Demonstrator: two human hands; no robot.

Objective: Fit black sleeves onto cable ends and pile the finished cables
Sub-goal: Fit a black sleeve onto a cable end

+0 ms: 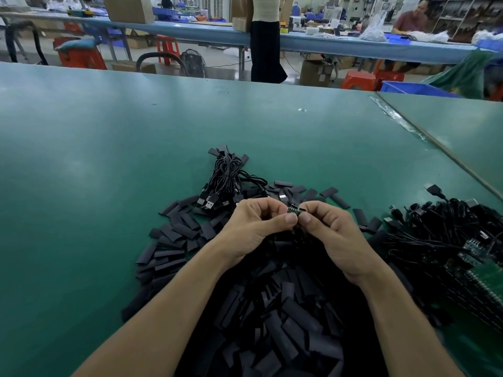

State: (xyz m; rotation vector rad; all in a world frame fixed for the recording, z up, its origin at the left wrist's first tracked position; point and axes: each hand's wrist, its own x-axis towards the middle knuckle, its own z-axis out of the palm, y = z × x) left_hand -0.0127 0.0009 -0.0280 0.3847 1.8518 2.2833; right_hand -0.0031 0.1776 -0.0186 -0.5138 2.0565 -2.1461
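My left hand (257, 220) and my right hand (330, 229) meet above the table, fingers curled. Between their thumbs and fingertips they pinch a small cable end with a green circuit board (294, 210). Whether a sleeve is in the left fingers I cannot tell. A big heap of flat black sleeves (272, 295) spreads under and around my forearms. Just beyond the hands lies a small pile of black cables (226, 175) with sleeved ends and USB plugs. A larger tangle of black cables with bare green boards (449, 240) lies at the right.
The green table (109, 159) stretches far to the left and back. A taped seam (402, 121) joins a second table at the right. Behind stand a blue bench, red stools, boxes, a standing person and a seated person.
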